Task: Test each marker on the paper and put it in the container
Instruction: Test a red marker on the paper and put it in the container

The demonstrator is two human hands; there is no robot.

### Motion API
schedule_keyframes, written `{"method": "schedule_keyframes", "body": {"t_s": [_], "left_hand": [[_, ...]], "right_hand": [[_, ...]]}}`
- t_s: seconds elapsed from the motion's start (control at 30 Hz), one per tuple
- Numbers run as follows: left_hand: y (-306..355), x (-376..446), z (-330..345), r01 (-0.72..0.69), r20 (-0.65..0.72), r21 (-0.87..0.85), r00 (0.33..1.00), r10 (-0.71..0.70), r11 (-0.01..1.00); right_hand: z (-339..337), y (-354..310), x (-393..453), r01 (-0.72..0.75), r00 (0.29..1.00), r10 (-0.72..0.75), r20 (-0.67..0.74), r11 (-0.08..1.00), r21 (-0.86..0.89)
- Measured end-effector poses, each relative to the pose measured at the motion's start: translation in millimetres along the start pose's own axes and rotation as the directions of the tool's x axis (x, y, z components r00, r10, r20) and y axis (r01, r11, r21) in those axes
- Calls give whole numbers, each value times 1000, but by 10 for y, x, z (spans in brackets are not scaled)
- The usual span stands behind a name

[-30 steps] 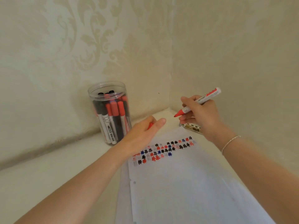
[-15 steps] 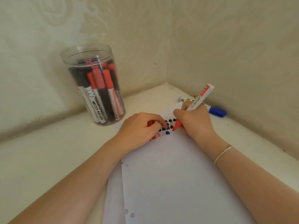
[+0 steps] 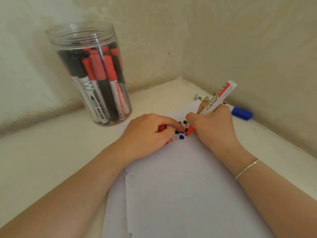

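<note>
A red marker is gripped in the right hand, its tip touching the paper among small black, red and blue test marks. The left hand rests on the paper, fingers curled around a red cap. A clear container of markers stands upright on the table to the left. A blue-capped marker lies behind the right hand, near the wall.

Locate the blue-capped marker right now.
In the head view the blue-capped marker lies on the tabletop at the right, near the wall, just beyond the right hand and off the paper, partly hidden by the hand.
</note>
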State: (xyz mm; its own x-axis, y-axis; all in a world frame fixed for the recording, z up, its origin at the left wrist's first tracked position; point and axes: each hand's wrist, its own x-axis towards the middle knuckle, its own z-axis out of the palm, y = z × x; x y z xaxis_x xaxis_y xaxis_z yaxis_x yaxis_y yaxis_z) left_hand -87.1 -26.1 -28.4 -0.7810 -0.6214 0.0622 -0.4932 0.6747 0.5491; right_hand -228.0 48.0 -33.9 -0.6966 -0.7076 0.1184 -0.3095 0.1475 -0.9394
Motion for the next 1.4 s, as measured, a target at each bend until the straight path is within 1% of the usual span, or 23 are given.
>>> {"method": "schedule_keyframes", "body": {"t_s": [0.17,0.27,0.4,0.5,0.6,0.7,0.9,1.0,1.13,1.3,1.37,1.4], "left_hand": [[-14,7,10,-2,-2,-15,1000,2,1000],[-19,12,11,0,4,-12,1000,0,1000],[-16,15,11,8,1,5,1000,-8,1000],[-17,15,13,6,-2,0,1000,-6,1000],[-26,13,14,2,-3,-10,1000,-2,1000],[-27,14,19,-1,6,-11,1000,1,1000],[-20,9,12,3,-4,-6,1000,-3,1000],[-27,13,14,-8,3,-4,1000,8,1000],[-46,22,22,-22,0,-10,1000,22,1000],[-47,26,29,-13,-12,-14,1000,13,1000],[-52,28,28,-17,-11,-17,1000,17,1000],[-57,31,30,-20,-10,-25,1000,20,999]], "right_hand": [[6,17,14,7,1000,-7,-15,1000,-10],[-21,5,19,-17,1000,16,12,999,34],[-10,-19,-8,3,999,-3,49,1000,2],[22,-26,-19,28,999,-28,30,1000,-2],[7,-8,-5,15,1000,-15,-6,1000,2],[-11,-3,-3,-7,1000,7,-10,1000,29],[11,-5,-1,-4,999,4,32,1000,-8],[-14,3,10,-35,999,35,1,999,19],[6,-8,-5,2,1000,-2,-19,1000,5],[17,-6,0,1,1000,0,29,1000,-22],[4,-3,8,-9,1000,9,14,1000,14],[-15,-5,14,-23,1000,24,-5,997,79]]}}
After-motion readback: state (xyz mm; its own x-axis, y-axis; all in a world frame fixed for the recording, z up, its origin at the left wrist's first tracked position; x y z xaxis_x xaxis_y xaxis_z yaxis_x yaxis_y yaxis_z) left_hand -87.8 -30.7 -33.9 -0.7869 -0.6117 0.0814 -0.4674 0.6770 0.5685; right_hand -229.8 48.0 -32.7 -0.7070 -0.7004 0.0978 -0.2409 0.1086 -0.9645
